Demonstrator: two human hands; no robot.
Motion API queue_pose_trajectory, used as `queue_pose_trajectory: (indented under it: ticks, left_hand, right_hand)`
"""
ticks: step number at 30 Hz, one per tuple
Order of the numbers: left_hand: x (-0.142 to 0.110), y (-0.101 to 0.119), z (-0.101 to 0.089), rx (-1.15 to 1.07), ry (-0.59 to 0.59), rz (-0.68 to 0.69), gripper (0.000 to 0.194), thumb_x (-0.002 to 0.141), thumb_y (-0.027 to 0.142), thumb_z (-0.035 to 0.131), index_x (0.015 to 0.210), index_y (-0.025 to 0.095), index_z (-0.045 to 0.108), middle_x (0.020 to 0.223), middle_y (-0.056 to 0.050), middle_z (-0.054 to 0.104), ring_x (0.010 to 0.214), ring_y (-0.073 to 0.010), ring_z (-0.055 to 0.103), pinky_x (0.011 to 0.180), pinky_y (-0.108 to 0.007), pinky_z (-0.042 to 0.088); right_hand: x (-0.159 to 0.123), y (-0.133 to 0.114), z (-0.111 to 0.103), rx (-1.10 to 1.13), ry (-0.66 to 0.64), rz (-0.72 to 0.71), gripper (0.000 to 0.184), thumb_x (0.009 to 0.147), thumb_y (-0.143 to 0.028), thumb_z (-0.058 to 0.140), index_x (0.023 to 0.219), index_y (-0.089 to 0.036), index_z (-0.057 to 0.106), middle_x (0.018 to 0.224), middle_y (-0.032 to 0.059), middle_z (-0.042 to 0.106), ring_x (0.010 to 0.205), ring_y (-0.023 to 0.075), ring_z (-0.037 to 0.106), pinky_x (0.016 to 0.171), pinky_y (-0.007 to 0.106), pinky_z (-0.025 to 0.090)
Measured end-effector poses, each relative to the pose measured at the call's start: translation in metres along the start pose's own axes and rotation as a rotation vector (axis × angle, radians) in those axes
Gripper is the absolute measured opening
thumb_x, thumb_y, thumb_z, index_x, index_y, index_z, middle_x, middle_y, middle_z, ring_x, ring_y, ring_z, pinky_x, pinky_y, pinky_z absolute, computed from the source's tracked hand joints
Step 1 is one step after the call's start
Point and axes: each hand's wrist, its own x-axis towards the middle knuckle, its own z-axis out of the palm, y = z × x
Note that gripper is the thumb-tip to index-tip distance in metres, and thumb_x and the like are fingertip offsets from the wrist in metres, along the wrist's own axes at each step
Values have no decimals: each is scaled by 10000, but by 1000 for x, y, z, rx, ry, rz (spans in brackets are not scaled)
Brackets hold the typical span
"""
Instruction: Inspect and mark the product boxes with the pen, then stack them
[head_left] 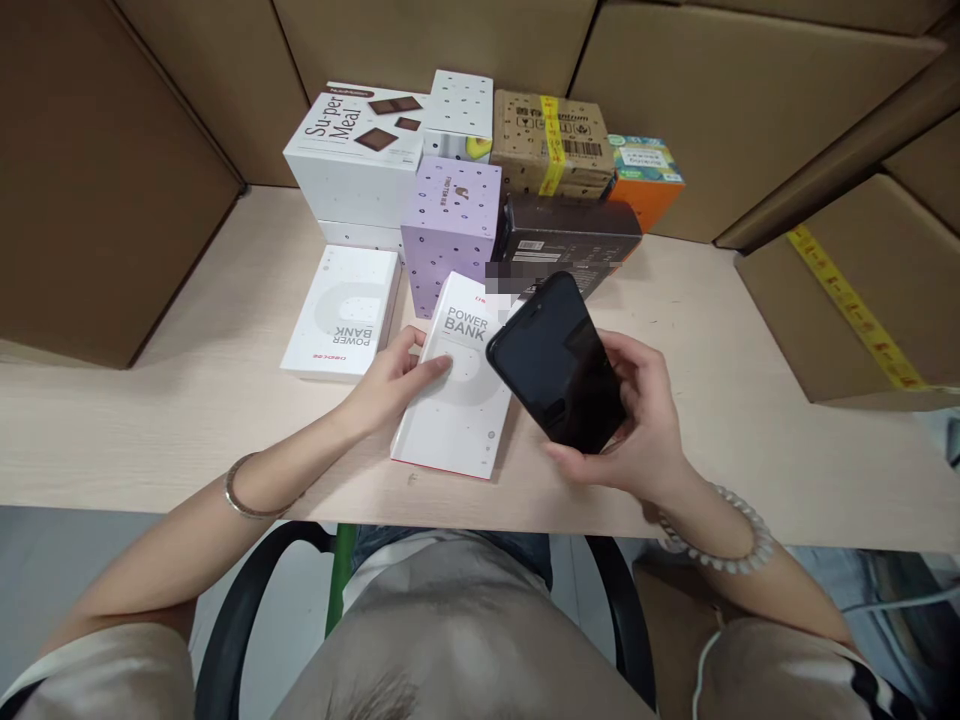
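Note:
My right hand grips a black smartphone, its dark screen facing up, just above the table. My left hand rests on the left edge of a white "Power Bank" box lying flat near the table's front, fingers curled lightly against it. A second white "Power Bank" box lies flat to the left, apart from both hands.
Behind stand a lilac dotted box, a white "Super Meal" box, a small white dotted box, a brown taped carton, an orange box and a black box. Large cardboard cartons ring the wooden table.

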Motion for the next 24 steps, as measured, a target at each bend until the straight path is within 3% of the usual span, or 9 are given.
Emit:
queue_pose_trajectory:
  ticks: [8,16,24]
  left_hand:
    - [-1,2,0,3,-10,-3,551,797,567,885,996,245,485,779,26,803,658,-223,791,563,-294,596]
    - [-2,-1,-1,22,-23,-11,608,806,665,873,1031,244,497,859,-8,839,679,-222,793,563,-290,584]
    - [-3,-2,-2,-3,-15,-1,586,806,604,897,1032,236,502,898,-35,859,698,-224,804,568,-283,596]
  right_hand:
    - [0,0,1,-56,97,-51,969,644,-248,883,1539,-296,516,1387,136,696,1214,388,758,979,559,672]
    - [-5,0,8,-79,108,-63,1008,626,-323,912,1542,-310,491,1326,136,717,1110,389,785,854,552,692]
    - [-4,0,9,-31,59,-31,1042,641,-342,929,1568,-301,455,1458,149,662,1266,389,732,1017,567,666]
